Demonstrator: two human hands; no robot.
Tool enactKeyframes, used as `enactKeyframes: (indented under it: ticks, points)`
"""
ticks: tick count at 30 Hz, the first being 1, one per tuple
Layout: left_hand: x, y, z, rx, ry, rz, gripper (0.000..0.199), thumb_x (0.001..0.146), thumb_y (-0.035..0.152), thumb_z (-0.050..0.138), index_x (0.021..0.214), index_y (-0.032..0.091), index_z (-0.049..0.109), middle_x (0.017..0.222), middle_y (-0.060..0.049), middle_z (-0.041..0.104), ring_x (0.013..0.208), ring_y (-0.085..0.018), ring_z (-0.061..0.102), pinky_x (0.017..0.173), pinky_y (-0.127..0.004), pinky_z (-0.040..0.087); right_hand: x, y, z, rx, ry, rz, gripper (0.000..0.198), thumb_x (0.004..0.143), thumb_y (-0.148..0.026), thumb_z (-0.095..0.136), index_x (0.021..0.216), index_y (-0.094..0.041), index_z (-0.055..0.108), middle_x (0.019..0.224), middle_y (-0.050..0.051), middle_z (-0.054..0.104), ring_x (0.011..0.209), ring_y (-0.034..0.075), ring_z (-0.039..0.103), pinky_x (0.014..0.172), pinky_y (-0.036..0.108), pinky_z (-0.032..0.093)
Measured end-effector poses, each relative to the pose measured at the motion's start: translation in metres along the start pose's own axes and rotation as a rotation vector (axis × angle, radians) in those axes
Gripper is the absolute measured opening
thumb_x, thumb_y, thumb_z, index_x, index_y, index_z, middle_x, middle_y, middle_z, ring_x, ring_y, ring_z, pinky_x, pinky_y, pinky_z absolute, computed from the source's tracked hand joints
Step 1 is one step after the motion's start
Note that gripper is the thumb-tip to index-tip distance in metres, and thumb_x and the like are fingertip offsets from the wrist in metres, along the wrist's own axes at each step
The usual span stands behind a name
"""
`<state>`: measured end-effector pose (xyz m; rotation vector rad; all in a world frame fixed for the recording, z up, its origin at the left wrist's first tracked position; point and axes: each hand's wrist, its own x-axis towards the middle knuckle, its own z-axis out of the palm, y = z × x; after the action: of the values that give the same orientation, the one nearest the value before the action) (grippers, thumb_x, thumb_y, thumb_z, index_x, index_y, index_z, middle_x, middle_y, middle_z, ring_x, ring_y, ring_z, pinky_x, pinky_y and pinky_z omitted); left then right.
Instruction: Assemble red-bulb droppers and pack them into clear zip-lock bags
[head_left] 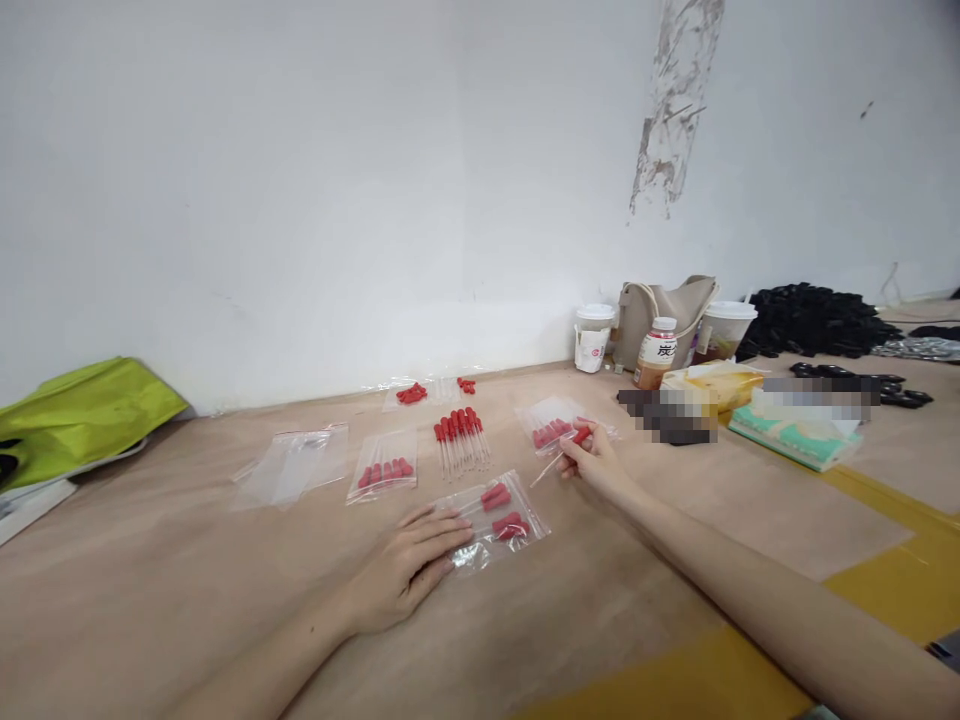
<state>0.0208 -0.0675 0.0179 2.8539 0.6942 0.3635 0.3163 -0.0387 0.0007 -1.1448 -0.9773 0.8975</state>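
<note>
In the head view, my left hand (409, 560) lies with fingers stretched out over one end of a clear zip bag (484, 548) holding several red-bulbed droppers (496, 497). My right hand (589, 460) pinches a single dropper (582, 435) by its red bulb, with the thin clear tube slanting down to the left. Just behind that hand lies another filled zip bag (551, 412). Between the bags, a row of loose droppers (459, 425) lies side by side, bulbs toward the wall. A third filled bag (390, 450) rests to their left.
Flat clear bags (300, 460) lie at the left, near a lime-green pouch (112, 410). Small red pieces (411, 394) sit on plastic by the wall. Cups, a bottle (655, 355), a beige bag (637, 310), a tissue pack (787, 435) and a black heap (810, 318) stand at right.
</note>
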Motion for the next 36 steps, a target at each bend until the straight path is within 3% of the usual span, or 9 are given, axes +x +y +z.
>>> enactKeyframes:
  ticks: [5, 16, 22, 25, 31, 36]
  points:
    - [-0.001, 0.0, 0.001, -0.037, 0.009, -0.024, 0.04, 0.09, 0.023, 0.036, 0.129, 0.03, 0.036, 0.13, 0.0, 0.045, 0.121, -0.018, 0.038, 0.102, -0.039, 0.029, -0.007, 0.005, 0.01, 0.065, -0.05, 0.019, 0.039, 0.065, -0.026, 0.06, 0.091, -0.024, 0.031, 0.061, -0.009, 0.047, 0.044, 0.009, 0.053, 0.043, 0.022, 0.046]
    - [0.0, 0.003, -0.001, -0.059, 0.001, -0.048, 0.04, 0.09, 0.022, 0.035, 0.13, 0.03, 0.035, 0.131, 0.0, 0.043, 0.121, -0.018, 0.037, 0.102, -0.039, 0.03, -0.025, 0.009, 0.014, 0.104, -0.264, 0.086, 0.042, 0.065, -0.032, 0.063, 0.093, -0.023, 0.032, 0.058, -0.01, 0.049, 0.047, 0.01, 0.055, 0.046, 0.021, 0.044]
    - [-0.001, 0.001, 0.001, -0.073, 0.009, -0.034, 0.039, 0.09, 0.022, 0.036, 0.129, 0.029, 0.036, 0.131, 0.0, 0.043, 0.121, -0.017, 0.036, 0.102, -0.038, 0.03, -0.026, 0.004, 0.009, 0.19, -0.221, 0.183, 0.039, 0.061, -0.028, 0.068, 0.086, -0.022, 0.04, 0.064, -0.007, 0.049, 0.055, 0.01, 0.057, 0.056, 0.025, 0.049]
    - [-0.001, 0.0, 0.002, -0.084, 0.014, -0.027, 0.039, 0.091, 0.022, 0.035, 0.128, 0.03, 0.037, 0.131, 0.0, 0.044, 0.121, -0.017, 0.036, 0.101, -0.038, 0.031, -0.023, 0.004, 0.006, 0.158, -0.263, 0.237, 0.031, 0.061, -0.029, 0.068, 0.084, -0.019, 0.048, 0.067, -0.004, 0.053, 0.06, 0.01, 0.057, 0.063, 0.026, 0.048]
    - [-0.001, 0.0, 0.002, -0.089, 0.005, -0.035, 0.039, 0.091, 0.021, 0.035, 0.128, 0.03, 0.037, 0.134, 0.0, 0.039, 0.123, -0.018, 0.034, 0.102, -0.039, 0.03, -0.02, 0.009, 0.0, -0.243, -0.524, 0.05, 0.032, 0.057, -0.032, 0.071, 0.081, -0.014, 0.058, 0.058, -0.004, 0.052, 0.053, 0.008, 0.048, 0.052, 0.022, 0.039]
    - [-0.002, -0.001, 0.003, -0.098, 0.009, -0.042, 0.04, 0.091, 0.022, 0.034, 0.129, 0.03, 0.035, 0.136, 0.0, 0.035, 0.124, -0.019, 0.032, 0.102, -0.039, 0.029, -0.021, 0.01, 0.007, -0.292, -0.519, -0.087, 0.03, 0.053, -0.027, 0.074, 0.071, -0.015, 0.054, 0.052, -0.007, 0.046, 0.048, 0.006, 0.042, 0.046, 0.019, 0.033]
